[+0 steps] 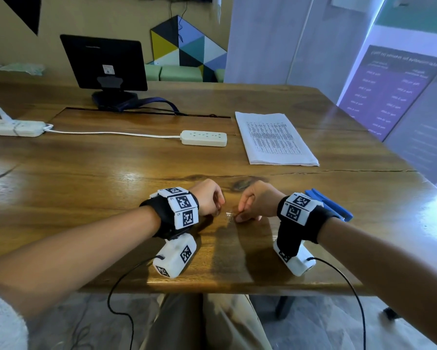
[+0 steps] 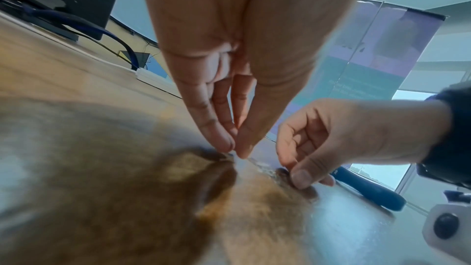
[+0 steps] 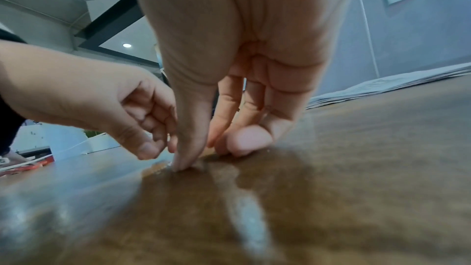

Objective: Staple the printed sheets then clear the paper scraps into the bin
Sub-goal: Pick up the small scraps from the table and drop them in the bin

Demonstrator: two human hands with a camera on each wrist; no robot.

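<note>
Scraps (image 1: 229, 215) lie tiny on the table (image 1: 111, 173) between my hands; my left hand (image 1: 208, 198) and right hand (image 1: 255, 202) pinch at them, fingertips together, contents unclear. Printed sheets (image 1: 275, 138) sit well apart. Slippery bits could scatter

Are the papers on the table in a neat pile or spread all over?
Neat pile: the printed sheets lie stacked flat, edges lined up, on the table.

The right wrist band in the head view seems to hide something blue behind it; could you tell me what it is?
Behind the right hand and its wrist band, a blue stapler lies on the table. Only its far side shows; the band covers the near part, so I cannot see its mouth.
</note>
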